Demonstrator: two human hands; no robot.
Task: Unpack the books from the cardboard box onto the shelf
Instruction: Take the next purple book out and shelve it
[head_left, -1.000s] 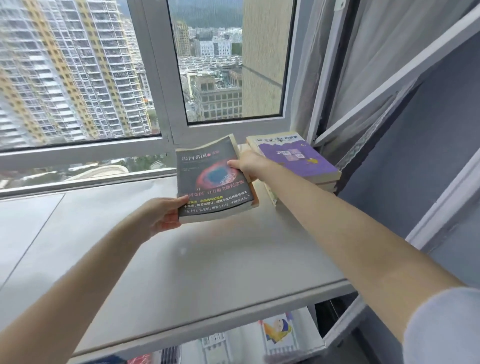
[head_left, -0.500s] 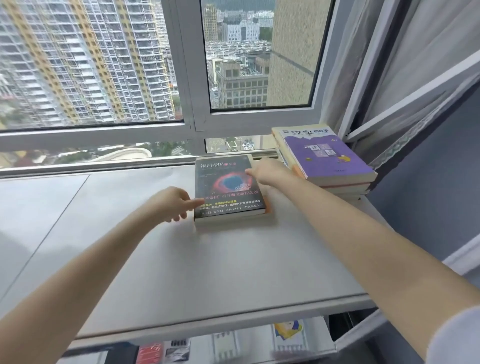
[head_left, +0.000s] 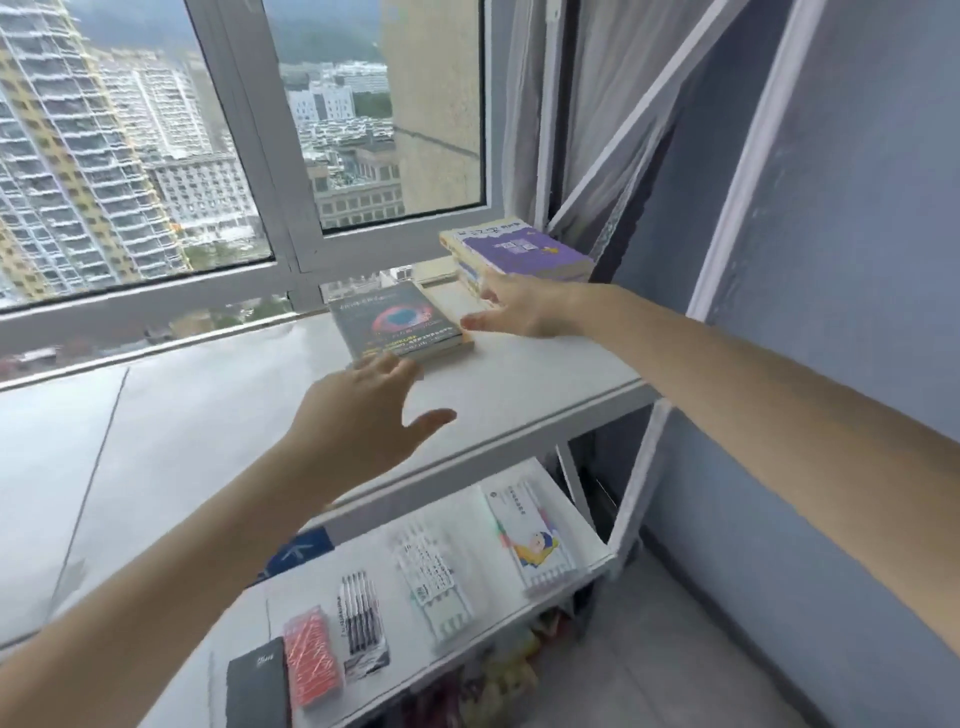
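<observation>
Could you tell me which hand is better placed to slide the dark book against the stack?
Probably the left hand: open by the dark book's near edge, opposite the stack. The right hand lies between them.

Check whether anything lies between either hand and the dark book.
Nothing visible does. The right hand is open just right of the dark book, the left hand open at its near edge; the purple-topped stack sits farther right.

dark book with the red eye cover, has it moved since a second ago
Yes. The dark book went down from mid-air and now lies flat on the shelf top, just left of the purple-topped stack.
</observation>
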